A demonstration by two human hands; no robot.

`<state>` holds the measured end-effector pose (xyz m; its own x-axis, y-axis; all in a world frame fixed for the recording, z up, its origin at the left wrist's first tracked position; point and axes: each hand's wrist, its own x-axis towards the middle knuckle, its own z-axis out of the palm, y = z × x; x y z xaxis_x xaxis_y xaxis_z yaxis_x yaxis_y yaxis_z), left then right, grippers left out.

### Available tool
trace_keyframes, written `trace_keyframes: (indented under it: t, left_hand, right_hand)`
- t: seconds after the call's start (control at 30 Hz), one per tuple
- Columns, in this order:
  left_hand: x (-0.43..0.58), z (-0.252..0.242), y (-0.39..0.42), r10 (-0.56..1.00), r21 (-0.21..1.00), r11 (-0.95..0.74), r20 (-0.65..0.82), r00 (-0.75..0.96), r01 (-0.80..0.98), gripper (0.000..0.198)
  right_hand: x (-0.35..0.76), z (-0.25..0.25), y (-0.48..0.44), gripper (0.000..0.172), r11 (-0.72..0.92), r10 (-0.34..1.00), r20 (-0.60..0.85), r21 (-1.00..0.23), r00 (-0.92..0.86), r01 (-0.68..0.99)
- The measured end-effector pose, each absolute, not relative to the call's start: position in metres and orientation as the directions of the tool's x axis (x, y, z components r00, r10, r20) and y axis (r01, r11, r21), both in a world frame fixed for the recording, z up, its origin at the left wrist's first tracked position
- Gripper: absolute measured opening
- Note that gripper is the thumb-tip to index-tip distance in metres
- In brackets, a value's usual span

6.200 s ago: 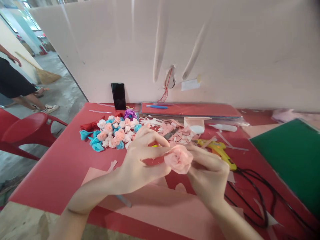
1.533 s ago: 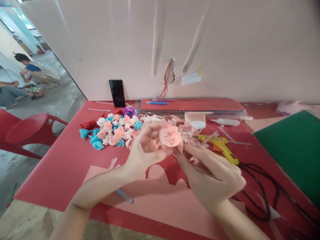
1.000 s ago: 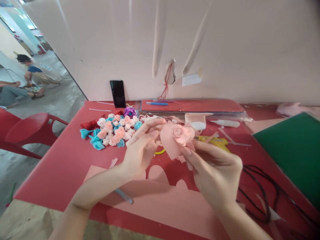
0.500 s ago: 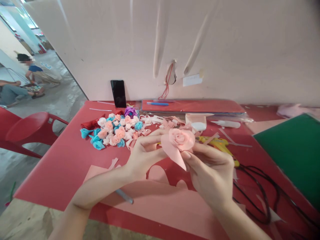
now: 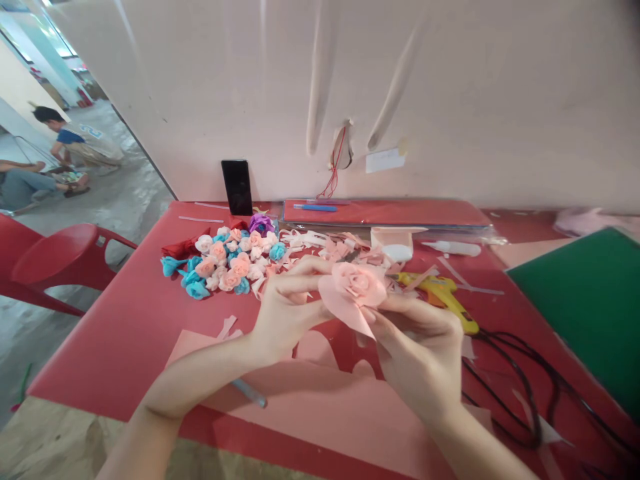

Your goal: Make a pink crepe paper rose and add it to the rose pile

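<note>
Between both hands, above the table, is a pink paper rose (image 5: pixel 356 285) with curled inner petals and one wide petal pointing down toward me. My left hand (image 5: pixel 286 310) grips it from the left, its fingertips partly hidden behind the flower. From the right, my right hand (image 5: pixel 417 340) pinches the petal's lower edge with thumb and fingers. Below the hands lie a pink paper sheet (image 5: pixel 320 413) and a cut petal shape (image 5: pixel 316 348). Just beyond my right hand rests a yellow glue gun (image 5: pixel 447 300) with a black cable.
Finished paper flowers (image 5: pixel 225 263) in pink, blue, purple and red are heaped at the left. A phone (image 5: pixel 237 187) leans on the wall. A green board (image 5: pixel 585 307) lies at the right, a grey pen (image 5: pixel 250 393) near my left forearm. A red chair (image 5: pixel 60 260) and people (image 5: pixel 75 137) are at far left.
The rose and my right hand have shifted slightly left, and the flower's wide petal is turned a little. More of the glue gun shows. My left hand stays nearly still.
</note>
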<state>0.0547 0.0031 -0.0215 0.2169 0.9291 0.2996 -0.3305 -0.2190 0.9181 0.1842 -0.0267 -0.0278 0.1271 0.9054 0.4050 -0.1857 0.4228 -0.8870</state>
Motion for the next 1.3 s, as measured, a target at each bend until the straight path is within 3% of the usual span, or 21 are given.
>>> trace_keyframes:
  t: [0.1,0.23,0.53,0.8,1.13,1.3]
  left_hand:
    - [0.0545,-0.0230,0.0034,0.923,0.902,-0.236,0.324,0.207,-0.361,0.009]
    - [0.0530,-0.0234,0.0032,0.907,0.894,-0.332,0.390,0.159,-0.299,0.011]
    - [0.0503,-0.0251,0.0032,0.846,0.848,-0.498,0.521,0.115,-0.181,0.008]
    - [0.0521,-0.0282,0.0051,0.718,0.720,-0.687,0.694,0.055,-0.101,0.001]
    - [0.0516,-0.0270,0.0067,0.713,0.711,-0.694,0.700,0.028,-0.112,0.006]
    - [0.0523,-0.0289,0.0061,0.733,0.732,-0.668,0.678,0.055,-0.134,0.009]
  right_hand:
    - [0.1824,-0.0236,-0.0269,0.033,0.488,0.866,0.470,-0.868,0.171,-0.085]
    - [0.1806,-0.0201,-0.0268,0.031,0.530,0.825,0.522,-0.848,0.217,0.024]
    - [0.1816,-0.0234,-0.0279,0.029,0.570,0.801,0.580,-0.815,0.148,0.102]
    - [0.1839,-0.0292,-0.0307,0.019,0.534,0.816,0.557,-0.829,0.152,0.166]
    - [0.1854,-0.0271,-0.0324,0.029,0.638,0.752,0.658,-0.738,0.026,0.218]
    - [0.1848,-0.0299,-0.0350,0.021,0.585,0.735,0.665,-0.720,0.130,0.374]
